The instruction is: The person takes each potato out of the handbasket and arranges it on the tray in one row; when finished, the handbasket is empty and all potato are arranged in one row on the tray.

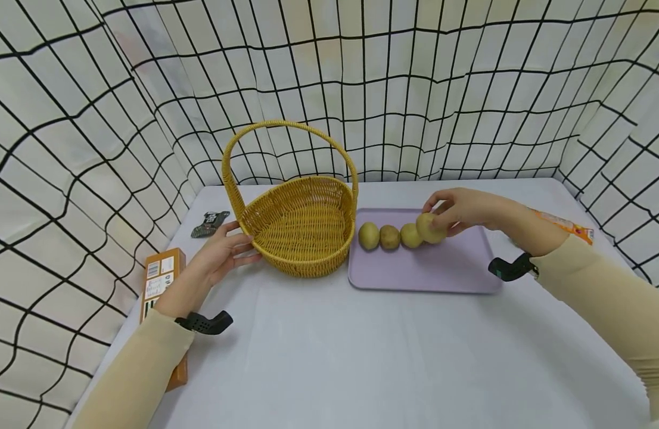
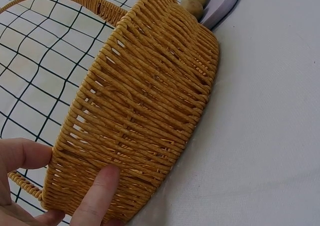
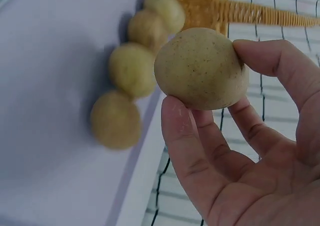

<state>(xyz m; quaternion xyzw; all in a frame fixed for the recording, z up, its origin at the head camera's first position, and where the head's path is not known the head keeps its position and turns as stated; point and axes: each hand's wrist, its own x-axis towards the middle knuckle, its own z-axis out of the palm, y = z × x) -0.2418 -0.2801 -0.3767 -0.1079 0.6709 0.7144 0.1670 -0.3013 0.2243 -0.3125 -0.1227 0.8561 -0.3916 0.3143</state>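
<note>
My right hand [image 1: 458, 211] pinches a round, yellowish, brown-speckled fruit like a kiwi [image 3: 200, 69] between thumb and fingers. In the right wrist view it is held above the lilac tray [image 1: 426, 277]. Several similar fruits [image 1: 389, 237] sit in a row on that tray. My left hand [image 1: 222, 253] rests against the left side of a yellow woven basket [image 1: 302, 226] with a tall arched handle. The left wrist view has one finger lying along the outer weave and another fingertip at the rim. In the head view, the visible inside of the basket holds nothing.
An orange box [image 1: 164, 268] lies along the left table edge, partly behind my left forearm. Beyond my left hand is a small dark packet [image 1: 210, 224]. An orange wrapper [image 1: 568, 226] lies near my right forearm. Black-gridded white cloth [image 1: 394, 95] encloses the table's back and sides.
</note>
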